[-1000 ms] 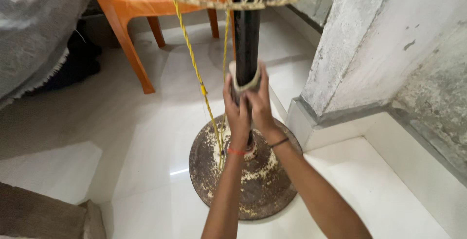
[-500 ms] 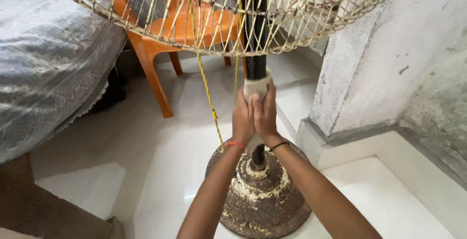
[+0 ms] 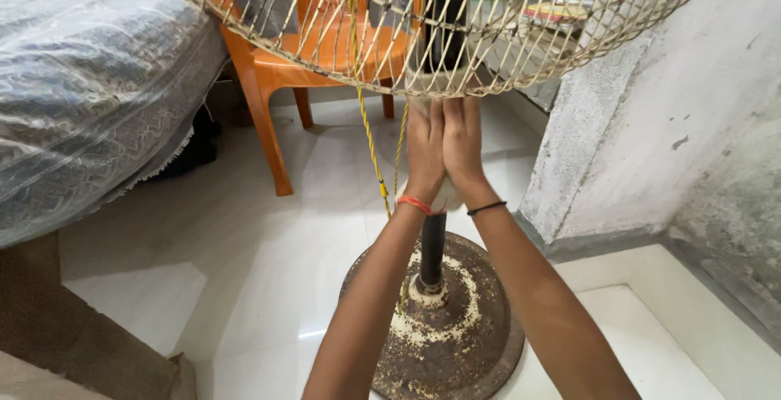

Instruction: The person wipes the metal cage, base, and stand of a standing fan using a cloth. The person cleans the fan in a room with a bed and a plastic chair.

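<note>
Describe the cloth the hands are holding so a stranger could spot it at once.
Start at the rusty round fan base on the white floor and follow its black pole upward. Just below the wire fan cage, the left hand and right hand press a pale cloth around the pole, the only soft, light thing on it.

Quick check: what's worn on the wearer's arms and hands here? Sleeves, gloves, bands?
Both forearms are bare as far as the view shows: no sleeves, no gloves. The left hand has a thin orange-red band at the wrist. The right hand has a thin black band at the wrist. No rings or watch visible from this side.
</note>
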